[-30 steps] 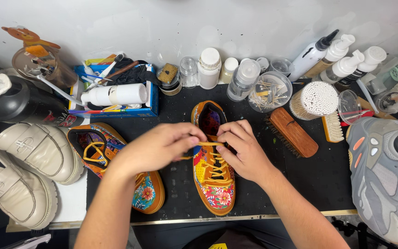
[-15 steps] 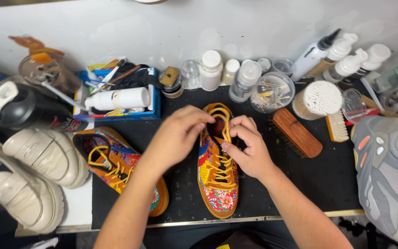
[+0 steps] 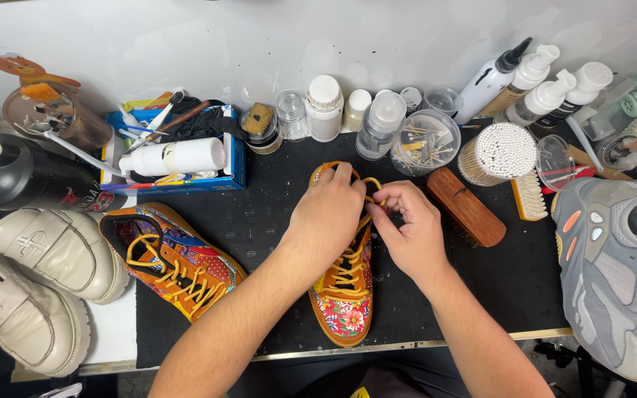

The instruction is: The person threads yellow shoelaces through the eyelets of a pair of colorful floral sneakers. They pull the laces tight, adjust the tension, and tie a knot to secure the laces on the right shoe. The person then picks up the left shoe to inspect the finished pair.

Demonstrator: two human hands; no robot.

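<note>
A colourful floral sneaker [image 3: 346, 298] with yellow laces stands on the black mat [image 3: 259, 221], toe toward me. My left hand [image 3: 327, 215] rests over its collar and pinches the yellow lace [image 3: 372, 184] near the top eyelets. From the right side, my right hand [image 3: 407, 228] grips the same lace. The matching sneaker [image 3: 175, 259] lies to the left, laces loose.
Two cream loafers [image 3: 35, 284] sit at the left edge, a grey sneaker [image 3: 617, 265] at the right. A wooden brush [image 3: 466, 206], a tub of cotton swabs [image 3: 497, 153], bottles and jars [image 3: 377, 121] and a blue box of tools [image 3: 178, 151] line the back.
Both hands have moved up the sneaker from mid-lacing to the collar end, drawing the yellow lace with them. The view has shifted slightly.
</note>
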